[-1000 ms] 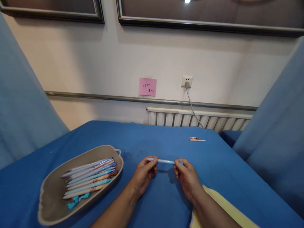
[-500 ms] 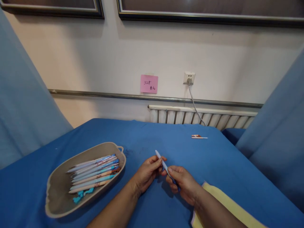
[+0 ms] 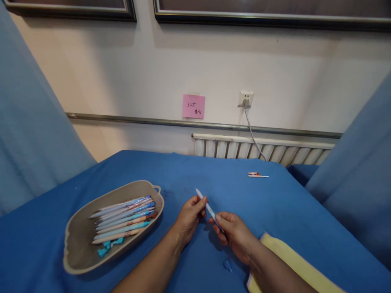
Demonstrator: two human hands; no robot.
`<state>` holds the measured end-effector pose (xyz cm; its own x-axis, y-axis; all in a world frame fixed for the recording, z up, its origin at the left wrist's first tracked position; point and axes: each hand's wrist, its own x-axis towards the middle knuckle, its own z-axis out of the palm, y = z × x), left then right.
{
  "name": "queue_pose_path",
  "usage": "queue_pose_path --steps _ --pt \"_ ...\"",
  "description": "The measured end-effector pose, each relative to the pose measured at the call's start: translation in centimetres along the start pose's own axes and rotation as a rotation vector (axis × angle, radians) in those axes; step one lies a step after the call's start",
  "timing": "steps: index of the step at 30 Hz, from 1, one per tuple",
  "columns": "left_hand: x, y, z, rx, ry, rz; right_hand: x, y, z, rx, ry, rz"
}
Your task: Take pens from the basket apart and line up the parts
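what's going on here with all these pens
A person is holding a pale pen in both bare hands over a blue-covered table: the left hand grips it near the tip, the right hand towards the other end. A small blue piece lies on the cover near the right hand. To the left, a tray holds a row of pens and some turquoise pieces. A yellow cloth lies by the right forearm.
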<state>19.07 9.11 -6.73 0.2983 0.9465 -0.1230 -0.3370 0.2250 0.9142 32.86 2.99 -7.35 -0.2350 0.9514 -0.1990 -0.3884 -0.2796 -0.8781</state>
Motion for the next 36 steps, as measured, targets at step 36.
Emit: queue_pose_path --steps 36 --pt "1.0 -0.1 -1.0 -0.238 0.075 -0.085 -1.4 -0.4 -3.3 -0.774 -0.185 0.123"
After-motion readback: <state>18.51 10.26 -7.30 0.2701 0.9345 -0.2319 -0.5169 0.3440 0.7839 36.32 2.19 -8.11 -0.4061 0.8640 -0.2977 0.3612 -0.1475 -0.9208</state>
